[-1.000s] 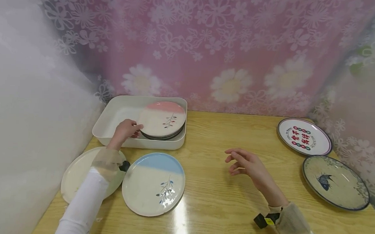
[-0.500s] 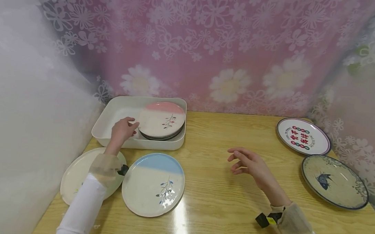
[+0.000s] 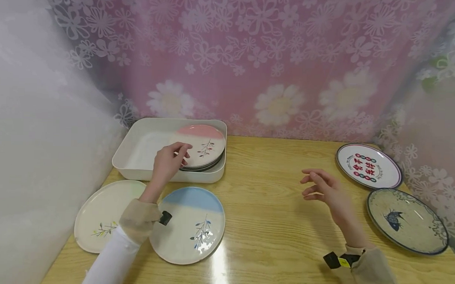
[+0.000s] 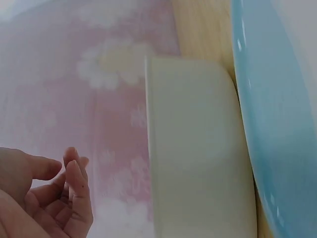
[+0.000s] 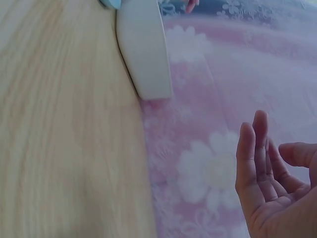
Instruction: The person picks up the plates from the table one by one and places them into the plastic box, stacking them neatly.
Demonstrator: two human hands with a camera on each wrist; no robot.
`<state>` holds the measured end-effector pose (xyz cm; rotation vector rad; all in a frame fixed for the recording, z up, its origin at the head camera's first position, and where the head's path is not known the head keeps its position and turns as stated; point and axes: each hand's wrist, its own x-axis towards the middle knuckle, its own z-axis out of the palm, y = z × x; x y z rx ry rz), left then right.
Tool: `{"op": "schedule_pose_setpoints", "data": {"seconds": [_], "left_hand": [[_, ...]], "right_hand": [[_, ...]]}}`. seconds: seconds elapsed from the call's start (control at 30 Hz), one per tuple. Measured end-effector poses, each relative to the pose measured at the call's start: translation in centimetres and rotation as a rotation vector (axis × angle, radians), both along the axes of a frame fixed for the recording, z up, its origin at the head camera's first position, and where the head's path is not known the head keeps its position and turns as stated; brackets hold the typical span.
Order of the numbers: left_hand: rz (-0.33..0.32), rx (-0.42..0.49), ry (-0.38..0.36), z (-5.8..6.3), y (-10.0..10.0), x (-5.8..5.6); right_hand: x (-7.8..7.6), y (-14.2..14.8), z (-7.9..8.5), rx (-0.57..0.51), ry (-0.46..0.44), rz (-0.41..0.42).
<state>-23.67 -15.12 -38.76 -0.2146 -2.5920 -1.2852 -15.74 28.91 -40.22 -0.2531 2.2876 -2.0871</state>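
My left hand (image 3: 169,160) hovers over the front edge of a white plastic bin (image 3: 134,172), its fingers loosely bent with nothing between them. Inside the bin's right half lies a stack of plates, topped by a pink-and-cream plate (image 3: 199,134) with a red-leaf sprig; my left fingers partly cover its near-left side. In the left wrist view the thumb and fingers (image 4: 77,183) stand apart from the bin's wall. My right hand (image 3: 329,191) is raised above the table's right half, fingers relaxed, holding nothing.
A blue-and-cream plate (image 3: 186,245) and a cream plate with a yellow sprig (image 3: 97,212) lie before the bin, partly under my left forearm. At the right are a white plate with red characters (image 3: 381,164) and a fish-patterned plate (image 3: 416,221). Curtains border the wooden table (image 3: 261,243).
My left hand has moved right from beside the stacked plates to in front of the pink plate. My right hand has drifted right and slightly up. The plates have stayed in place.
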Motion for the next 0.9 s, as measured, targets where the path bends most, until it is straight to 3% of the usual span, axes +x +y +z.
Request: {"op": "schedule_pose_setpoints", "data": {"seconds": [0.13,0.27,0.43,0.6,0.67,0.83,0.9], "left_hand": [[-0.091,0.062,0.009,-0.1,2.5,1.3],[-0.173,0.094,-0.012,-0.5,5.0,2.9],[-0.248,0.108,-0.025,-1.4,7.4,4.9],[-0.314,0.107,-0.042,-2.2,9.1,6.3],[-0.335,0.106,-0.053,-2.5,9.6,6.9],[-0.381,0.071,-0.082,-3.1,10.2,7.7],[-0.397,0.043,-0.097,-3.2,10.3,7.8]], "right_hand": [[0.6,2.1,1.3,-0.035,0.09,-0.111],[1.3,4.5,2.1,0.088,0.197,-0.27],[1.7,7.3,2.3,0.277,0.245,-0.499],[2.0,10.4,2.4,0.58,0.172,-0.72],[2.1,11.9,2.3,0.692,0.104,-0.772],[2.6,16.6,0.8,0.88,-0.023,-0.784],[2.9,18.8,-0.4,0.888,-0.013,-0.778]]}}
